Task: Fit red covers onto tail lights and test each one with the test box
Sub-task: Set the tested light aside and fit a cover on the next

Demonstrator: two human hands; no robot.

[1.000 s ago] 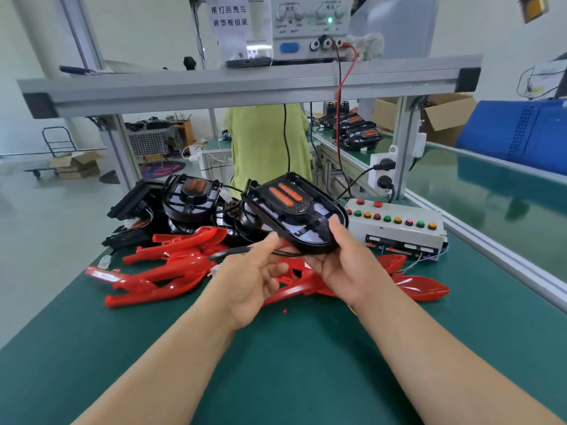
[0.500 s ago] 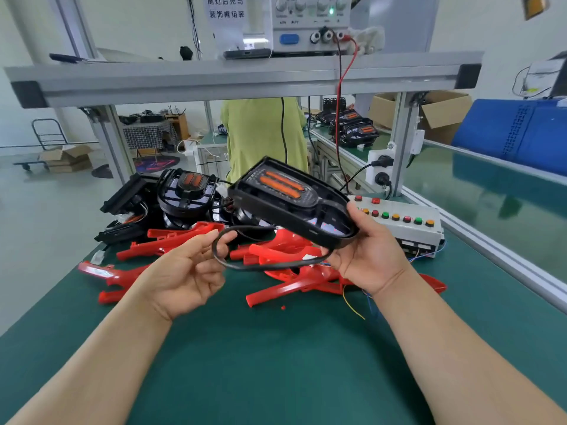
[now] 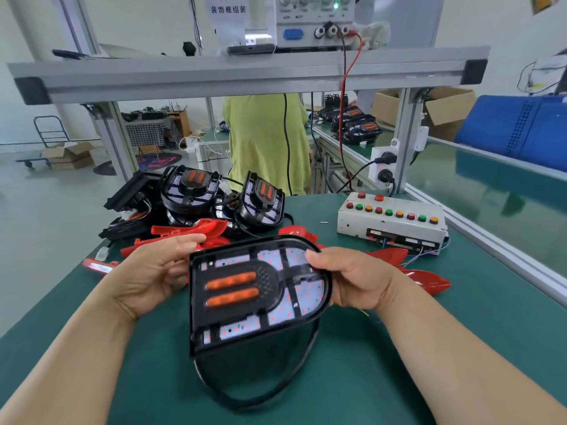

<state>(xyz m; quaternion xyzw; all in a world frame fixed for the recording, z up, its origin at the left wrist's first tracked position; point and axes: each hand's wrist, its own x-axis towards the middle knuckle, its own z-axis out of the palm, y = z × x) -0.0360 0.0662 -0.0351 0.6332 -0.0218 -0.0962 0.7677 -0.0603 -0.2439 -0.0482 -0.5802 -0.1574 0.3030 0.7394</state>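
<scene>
- Nearest: black cable, looped under the tail light and hanging low over the green mat; too blurred to tell whether touching it.
- Tail light up in the air between both hands, not on the mat, lamp face toward the camera, flat end left, rounded end right; two orange bars at the centre, small red dots on the pale panels around them.
- Left hand: grasping the flat end, fingers curled behind the edge, thumb stretched out above the upper corner.
- Right hand: clasped on the rounded end, thumb pressed on the front face near the top, fingers hidden behind.
- Just beyond the hands: red covers scattered on the mat, some behind the left hand, more to the right of the right wrist.
- Farther left: heap of black lights with loose wires, a few propped upright.
- Farther right: white test box flat on the mat, red, green and yellow buttons in a row on top, thin wires at its right end.
- Behind it: socket on a post, two plugs in.
- Past the bench: person in a yellow-green top.
- Up top: power supply on a grey shelf, green lamp lit, red and black leads dropping down.
</scene>
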